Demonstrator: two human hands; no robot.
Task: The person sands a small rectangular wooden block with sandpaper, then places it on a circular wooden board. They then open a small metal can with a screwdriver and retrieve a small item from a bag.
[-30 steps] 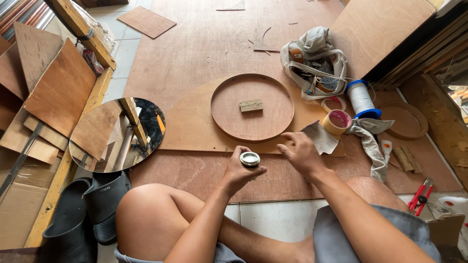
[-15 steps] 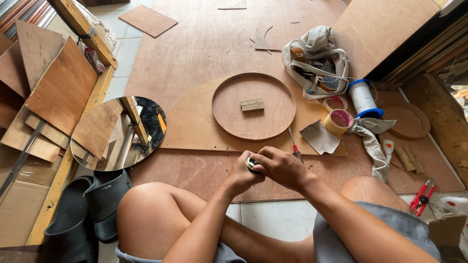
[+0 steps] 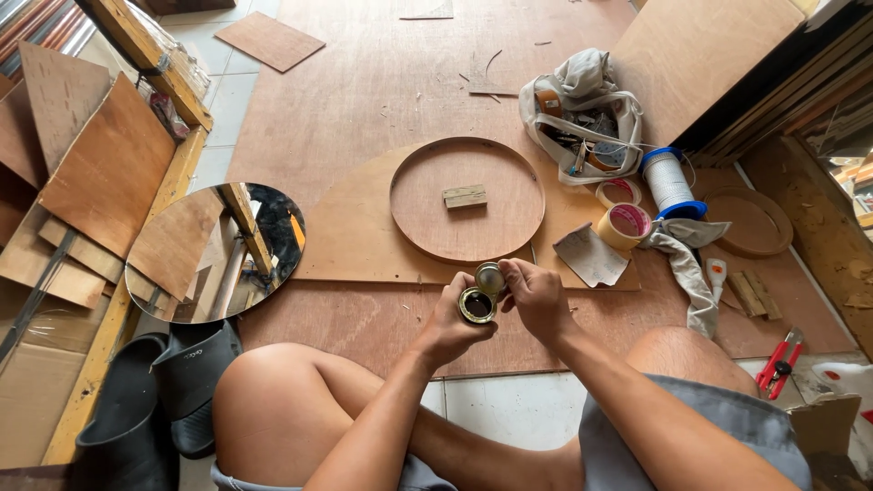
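Tin (image 3: 476,305), small and round, sits open in the person's left hand (image 3: 452,325), held just above the plywood floor sheet (image 3: 364,100) and in front of the bare knees. It is the smallest thing here, so the surroundings come first, largest to smallest.

Plywood covers most of the floor. On it lies a big curved board bearing a round wooden tray (image 3: 467,199), with a small wood block (image 3: 465,196) near its middle. To the left a round mirror (image 3: 215,252) leans among stacked plywood offcuts, and black rubber boots (image 3: 155,400) stand below it. Beyond the tray, to the right, sits an open cloth bag (image 3: 582,114) of odds and ends, then a spool of white cord (image 3: 669,182), two rolls of tape (image 3: 624,225), a grey rag (image 3: 687,264) and a sheet of sandpaper (image 3: 590,255). Red pliers (image 3: 777,364) lie at the far right.

The left hand's fingers curl round the tin, its dark inside facing up. The right hand (image 3: 538,300) pinches the metal lid (image 3: 490,278) between thumb and fingertips, tilted on edge just above the tin's rim and touching or nearly touching it.

What the dark contents are cannot be told. If they are liquid or paste, tipping the tin while the lid is off would likely spill them onto the plywood or the person's legs. The lid, held only at its edge, could slip from the fingertips and roll away across the floor.
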